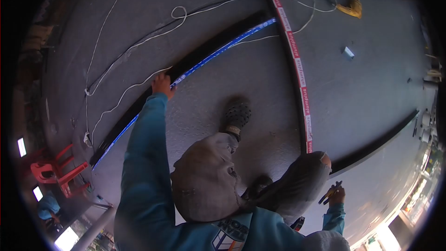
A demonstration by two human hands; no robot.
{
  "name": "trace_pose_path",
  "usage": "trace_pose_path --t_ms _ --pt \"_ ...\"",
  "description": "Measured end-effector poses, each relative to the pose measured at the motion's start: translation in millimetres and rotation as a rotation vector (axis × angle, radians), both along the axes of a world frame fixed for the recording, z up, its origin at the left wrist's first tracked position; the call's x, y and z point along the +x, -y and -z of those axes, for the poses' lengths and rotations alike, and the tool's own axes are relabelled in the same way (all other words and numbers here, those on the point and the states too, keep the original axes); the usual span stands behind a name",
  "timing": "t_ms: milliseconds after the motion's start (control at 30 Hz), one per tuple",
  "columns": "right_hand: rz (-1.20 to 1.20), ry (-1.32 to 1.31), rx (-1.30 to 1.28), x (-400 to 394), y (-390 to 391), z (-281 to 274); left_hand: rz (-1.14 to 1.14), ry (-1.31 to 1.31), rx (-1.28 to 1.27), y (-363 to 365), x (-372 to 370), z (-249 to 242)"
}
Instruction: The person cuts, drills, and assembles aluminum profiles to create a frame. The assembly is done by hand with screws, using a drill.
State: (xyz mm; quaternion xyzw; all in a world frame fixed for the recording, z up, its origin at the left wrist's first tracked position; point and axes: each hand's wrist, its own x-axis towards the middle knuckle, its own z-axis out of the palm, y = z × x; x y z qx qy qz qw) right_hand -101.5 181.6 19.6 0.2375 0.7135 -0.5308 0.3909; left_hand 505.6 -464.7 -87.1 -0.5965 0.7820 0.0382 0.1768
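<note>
Grey floor (200, 107), seen from the head: a blue-edged bar (209, 47) slants across it, far end meeting a red-and-white-taped bar (298, 67). Left hand (162, 86) clasps the blue-edged bar; right hand (338, 197) grips a yellow-and-black tool (329, 193), well apart. Even, firm left-hand pressure should prevent twisting; tool tips are best held clear of the film.

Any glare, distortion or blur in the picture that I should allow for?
Head view: wide-lens bowing, likely why the blue-taped bar looks curved; black corners; dim grey floor; blown-out glare at lower right and lower left; far-left background dark and soft.
</note>
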Motion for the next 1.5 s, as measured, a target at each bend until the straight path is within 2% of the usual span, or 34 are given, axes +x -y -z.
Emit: trace_pose_path --t_ms 33,67,133,167,200,233,267,300,333,400,433,467,500,533,633,667,700,733,767,833,867,933,1000,1067,1167,1200,1233,1300,1333,1367,1400,1433,1500 --pt "0.026 0.025 -0.045 -8.0 20.7 -7.5 0.053 -0.060 0.003 -8.1 4.2 -22.9" --pt "0.222 0.019 -0.122 -18.7 34.3 -1.7 0.122 -0.251 -0.086 -14.6 17.7 -30.6" --pt "0.018 0.065 -0.411 -34.7 62.0 -9.1 0.238 -0.494 -0.158 -32.2 21.4 -68.5" --pt "0.053 0.076 -0.546 -29.8 89.7 -20.4 0.230 -0.588 -0.061 -37.2 18.3 -96.9" --pt "-0.020 0.102 -0.711 -26.8 114.8 -31.3 0.286 -0.661 -0.079 -47.4 -0.5 -136.1" --pt "-0.139 0.059 -0.741 -15.6 148.6 -52.2 0.196 -0.658 0.045 -54.7 -21.4 -179.4" --pt "-0.091 0.087 -0.841 3.5 179.6 -68.1 0.238 -0.774 0.035 -62.3 -44.6 -215.7" --pt "-0.212 0.064 -0.832 19.4 206.5 -87.7 0.383 -0.807 0.022 -59.8 -57.4 -245.6" --pt "-0.318 0.029 -0.839 40.9 233.2 -109.8 0.403 -0.875 -0.008 -62.1 -76.1 -274.5" --pt "-0.591 -0.037 -0.851 76.8 277.1 -119.3 0.341 -0.970 0.083 -71.1 -120.9 -343.3" --pt "-0.592 0.002 -0.984 104.7 298.6 -137.5 0.369 -1.010 0.076 -72.6 -137.9 -372.7" --pt "-0.638 -0.038 -1.019 132.6 320.1 -137.6 0.389 -1.049 0.066 -74.6 -155.2 -398.1" --pt "-0.686 -0.065 -1.041 159.3 332.3 -166.4 0.421 -1.077 0.037 -77.6 -170.9 -421.7" --pt "-0.725 -0.023 -1.205 188.4 351.3 -166.7 0.446 -1.098 0.003 -80.6 -186.7 -445.0" --pt "-0.675 -0.077 -1.373 259.8 362.7 -222.2 0.446 -1.178 0.128 -140.5 -252.2 -513.5" --pt "-0.626 -0.207 -1.397 279.0 364.5 -231.2 0.450 -1.164 0.206 -161.5 -273.2 -532.0" --pt "-0.576 -0.344 -1.416 290.4 365.1 -241.7 0.585 -1.158 0.226 -178.6 -290.3 -539.2" --pt "-0.392 -0.209 -1.566 290.4 349.1 -262.5 0.596 -1.193 0.287 -193.9 -303.3 -541.2" --pt "-0.402 -0.190 -1.591 288.0 336.7 -264.9 0.616 -1.198 0.376 -213.8 -318.1 -545.3" --pt "-0.385 0.144 -1.583 273.7 319.2 -263.4 0.673 -1.163 0.412 -234.0 -333.9 -542.1" --pt "-0.391 0.151 -1.597 266.1 308.1 -259.9 0.678 -1.142 0.456 -240.7 -333.2 -535.9" --pt "-0.509 0.118 -1.402 251.5 290.9 -251.3 0.697 -1.131 0.514 -248.2 -325.3 -520.1" --pt "-0.522 0.093 -1.405 249.7 281.8 -246.7 0.717 -1.110 0.548 -251.3 -299.1 -504.2" --pt "-0.533 0.072 -1.402 248.7 282.1 -242.5 0.787 -0.919 0.378 -252.3 -265.9 -485.4" --pt "-0.374 -0.024 -1.456 226.8 282.0 -233.9 0.422 -0.911 0.360 -256.9 -201.6 -435.6" --pt "-0.463 -0.215 -1.502 207.0 276.7 -227.5 0.286 -0.953 0.363 -259.1 -185.2 -423.7" --pt "-0.557 -0.411 -1.532 182.4 270.4 -220.9 0.259 -1.019 0.305 -260.9 -172.6 -413.3" --pt "-0.726 -0.144 -1.226 112.4 243.7 -201.1 0.226 -1.077 0.266 -262.7 -161.6 -401.5" --pt "-0.698 -0.251 -1.107 82.2 242.8 -163.6 0.237 -1.123 0.195 -263.3 -160.3 -398.4" --pt "-0.714 -0.260 -0.869 53.8 235.8 -134.1 0.243 -1.167 0.122 -264.3 -156.5 -395.9" --pt "-0.819 -0.440 -0.648 28.6 238.1 -77.0 0.236 -1.155 0.137 -259.5 -149.4 -395.6" --pt "-0.890 -0.479 -0.306 17.5 233.8 -35.8 0.244 -1.122 0.113 -246.5 -140.6 -396.4" --pt "-1.082 -0.501 0.028 19.5 226.3 50.0 0.260 -1.086 0.103 -224.2 -131.9 -398.7"
